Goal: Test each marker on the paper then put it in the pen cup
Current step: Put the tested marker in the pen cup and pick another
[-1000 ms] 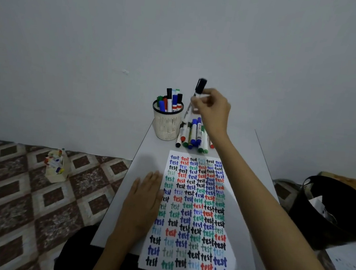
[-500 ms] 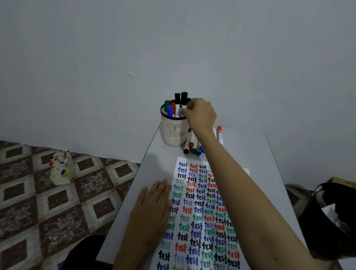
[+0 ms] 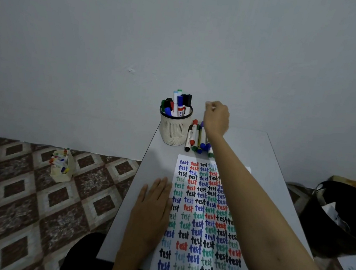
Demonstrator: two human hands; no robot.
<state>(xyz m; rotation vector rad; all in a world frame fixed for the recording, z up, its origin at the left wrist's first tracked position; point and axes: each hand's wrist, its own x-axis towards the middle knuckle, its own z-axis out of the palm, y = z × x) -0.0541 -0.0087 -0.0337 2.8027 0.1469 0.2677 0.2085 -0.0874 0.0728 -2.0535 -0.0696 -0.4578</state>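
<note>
Your right hand point(image 3: 216, 119) hovered with curled fingers and blurred tips; whether it pinched anything could not be told. Just left of it stood the cream perforated plastic pen cup point(image 3: 174, 132), black-rimmed, with capped markers point(image 3: 179, 104) upright inside. Under your wrist, loose markers point(image 3: 196, 136) lay side by side, long axes toward the wall. Your left hand point(image 3: 152, 207) rested flat, relaxed, on the white paper's point(image 3: 199, 214) edge.

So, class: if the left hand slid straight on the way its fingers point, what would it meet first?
Probably the pen cup; only bare table lies between it and the left hand.
</note>
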